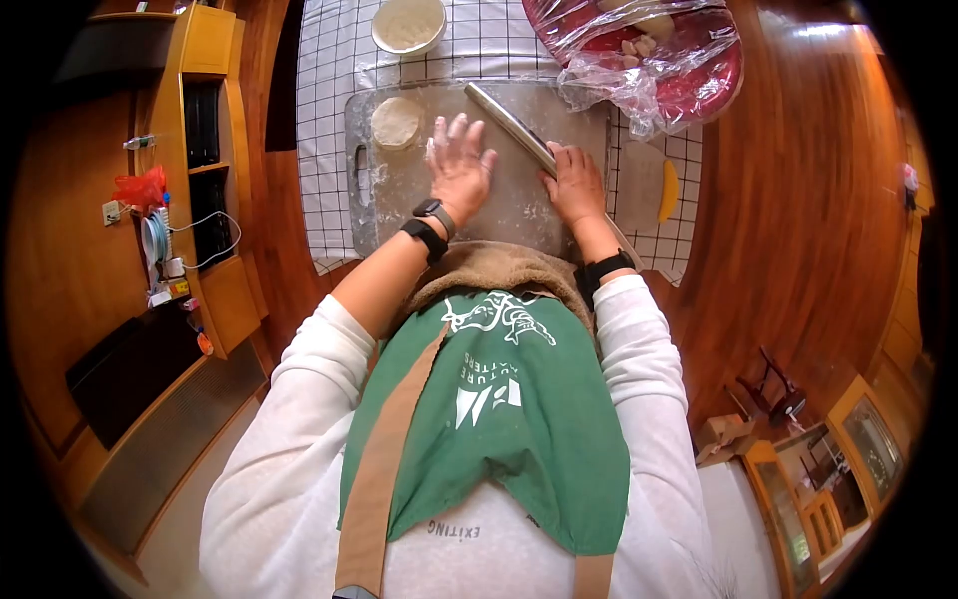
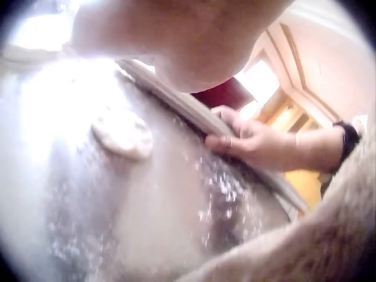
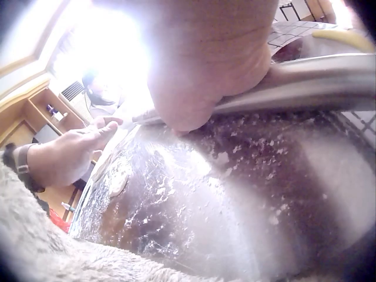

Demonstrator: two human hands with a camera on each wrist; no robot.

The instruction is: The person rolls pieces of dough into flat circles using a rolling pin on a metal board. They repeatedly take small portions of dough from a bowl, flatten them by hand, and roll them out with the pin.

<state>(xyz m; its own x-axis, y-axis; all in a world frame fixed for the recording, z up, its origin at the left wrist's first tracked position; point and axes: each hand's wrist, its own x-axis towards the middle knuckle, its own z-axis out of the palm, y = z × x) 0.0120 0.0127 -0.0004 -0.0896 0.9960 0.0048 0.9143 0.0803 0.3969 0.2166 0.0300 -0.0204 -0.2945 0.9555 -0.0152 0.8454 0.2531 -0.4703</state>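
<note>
A flat round of dough lies at the upper left of the floury cutting board. To the right of the dough, my left hand is held over the board with floury fingers extended, holding nothing. My right hand grips the near end of a metal rolling pin, which slants up and left across the board. In the left wrist view the rolling pin runs behind the dough, with the right hand around it. The right wrist view has the pin passing beneath my right palm.
A white bowl of pale flour stands beyond the board. Back right, a red basin holds dough pieces under clear plastic wrap. Right of the board lie a light flat panel and a curved yellow object on the checked tablecloth.
</note>
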